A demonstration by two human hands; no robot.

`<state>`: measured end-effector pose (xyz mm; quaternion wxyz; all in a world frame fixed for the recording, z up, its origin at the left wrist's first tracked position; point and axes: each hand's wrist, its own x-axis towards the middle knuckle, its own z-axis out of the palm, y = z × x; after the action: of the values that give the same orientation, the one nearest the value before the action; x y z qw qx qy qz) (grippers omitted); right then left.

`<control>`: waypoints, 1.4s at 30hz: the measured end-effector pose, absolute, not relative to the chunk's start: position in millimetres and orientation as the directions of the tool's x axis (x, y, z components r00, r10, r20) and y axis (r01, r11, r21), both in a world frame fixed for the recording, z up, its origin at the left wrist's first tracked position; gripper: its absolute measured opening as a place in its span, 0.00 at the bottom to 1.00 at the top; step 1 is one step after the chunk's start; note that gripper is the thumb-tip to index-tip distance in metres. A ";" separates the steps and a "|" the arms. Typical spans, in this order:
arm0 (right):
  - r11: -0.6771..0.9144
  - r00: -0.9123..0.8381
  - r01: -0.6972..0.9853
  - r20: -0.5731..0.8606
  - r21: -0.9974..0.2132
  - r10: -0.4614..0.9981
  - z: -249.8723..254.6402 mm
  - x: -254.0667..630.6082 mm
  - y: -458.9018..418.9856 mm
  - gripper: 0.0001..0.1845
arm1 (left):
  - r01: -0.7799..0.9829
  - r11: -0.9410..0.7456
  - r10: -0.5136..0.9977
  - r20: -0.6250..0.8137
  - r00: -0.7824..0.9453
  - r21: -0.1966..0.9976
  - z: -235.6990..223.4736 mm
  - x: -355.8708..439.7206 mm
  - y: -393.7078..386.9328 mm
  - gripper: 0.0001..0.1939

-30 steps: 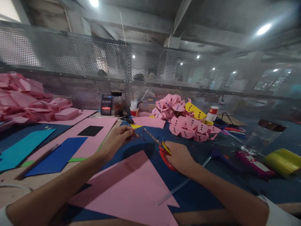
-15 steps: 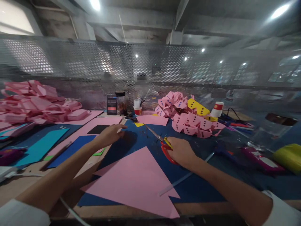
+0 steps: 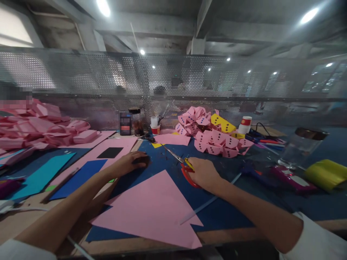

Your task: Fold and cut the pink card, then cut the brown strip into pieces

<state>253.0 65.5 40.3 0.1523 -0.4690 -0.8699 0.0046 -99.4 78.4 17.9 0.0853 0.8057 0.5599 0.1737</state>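
Observation:
My right hand (image 3: 204, 172) grips scissors (image 3: 181, 161) with red and yellow handles, their blades pointing away to the far left over the blue mat (image 3: 151, 151). My left hand (image 3: 132, 163) is low over the mat's left side, fingers loosely apart, with nothing visible in it. In front of me lies a large pink paper sheet (image 3: 151, 209) with pointed corners and notches, and neither hand touches it. A translucent stick (image 3: 208, 206) crosses the sheet's right edge, running from a dark blue glue gun (image 3: 252, 173).
Pink paper pieces (image 3: 43, 124) are heaped at left, dotted pink ones (image 3: 217, 141) at back right. Teal (image 3: 43, 173) and blue (image 3: 78, 178) sheets lie left. Jars (image 3: 302, 146), paper cups (image 3: 245, 124) and a magenta tool (image 3: 292, 178) stand or lie around. A perforated metal screen (image 3: 173, 81) rises behind.
My left hand has lowered and shifted slightly right over the mat. My right hand keeps the scissors in nearly the same place. The whole view has shifted a little.

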 end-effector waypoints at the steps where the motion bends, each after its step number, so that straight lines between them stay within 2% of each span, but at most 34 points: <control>1: 0.560 -0.514 0.814 0.260 -0.154 0.818 40.4 253.0 65.6 0.12 | 0.873 -0.361 0.930 0.192 0.313 0.329 17.9 -99.2 78.6 0.27; 6: 0.559 -0.508 0.815 0.276 -0.153 0.816 39.8 253.0 67.1 0.11 | 0.895 -0.340 0.933 0.225 0.282 0.287 15.8 -102.4 82.0 0.26; 10: 0.553 -0.506 0.820 0.266 -0.148 0.821 40.2 253.7 67.9 0.12 | 0.901 -0.323 0.919 0.324 0.225 0.290 11.4 -110.2 88.4 0.28; 13: 0.552 -0.505 0.819 0.261 -0.156 0.823 41.0 254.2 67.6 0.12 | 0.851 -0.300 0.914 0.386 0.126 0.432 7.9 -117.0 91.8 0.27; 15: 0.551 -0.505 0.819 0.254 -0.160 0.825 41.3 254.2 67.4 0.12 | 0.792 -0.248 0.931 0.363 0.036 0.558 5.9 -120.8 92.2 0.26; 17: 0.549 -0.504 0.820 0.248 -0.162 0.827 41.4 253.9 67.2 0.12 | 0.748 -0.207 0.948 0.318 -0.005 0.630 5.8 -122.9 91.1 0.26; 21: 0.548 -0.507 0.822 0.239 -0.156 0.828 41.5 253.1 66.4 0.12 | 0.702 -0.225 0.952 0.307 0.009 0.676 17.3 -117.8 84.3 0.23; 24: 0.552 -0.504 0.819 0.263 -0.158 0.823 40.9 252.9 66.9 0.13 | 0.618 -0.288 0.889 0.445 -0.112 0.732 37.3 -104.6 73.2 0.21; 26: 0.548 -0.488 0.816 0.292 -0.181 0.823 39.6 253.1 68.7 0.14 | 0.626 -0.308 0.840 0.514 -0.174 0.716 52.2 -93.1 63.6 0.18; 28: 0.533 -0.464 0.815 0.296 -0.228 0.835 37.8 253.6 71.9 0.16 | 0.673 -0.290 0.781 0.574 -0.244 0.680 64.9 -81.2 54.2 0.14; 30: 0.511 -0.439 0.804 0.278 -0.302 0.854 35.8 254.3 75.5 0.16 | 0.591 -0.345 0.778 0.575 -0.254 0.729 73.3 -69.3 46.9 0.13; 33: 0.504 -0.417 0.721 0.283 -0.476 0.864 33.0 254.7 79.3 0.16 | 0.208 -0.383 0.866 0.428 -0.258 0.900 77.3 -51.4 42.2 0.16; 36: 0.490 -0.406 0.527 0.301 -0.695 0.863 31.6 253.7 79.9 0.19 | -0.058 -0.282 0.945 0.268 -0.187 0.958 74.7 -33.1 43.3 0.18; 39: 0.418 -0.401 0.314 0.280 -0.853 0.872 32.5 252.1 79.7 0.21 | -0.112 -0.215 0.971 0.201 -0.131 0.970 70.3 -16.4 46.2 0.17; 42: 0.388 -0.400 0.237 0.274 -0.891 0.874 33.7 252.1 81.4 0.21 | -0.115 -0.174 0.983 0.167 -0.074 0.978 67.1 -4.4 47.8 0.16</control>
<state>252.1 81.4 33.7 0.3954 -0.3788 -0.7333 0.4032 -4.4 47.8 67.1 0.4683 0.4935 0.4399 0.5862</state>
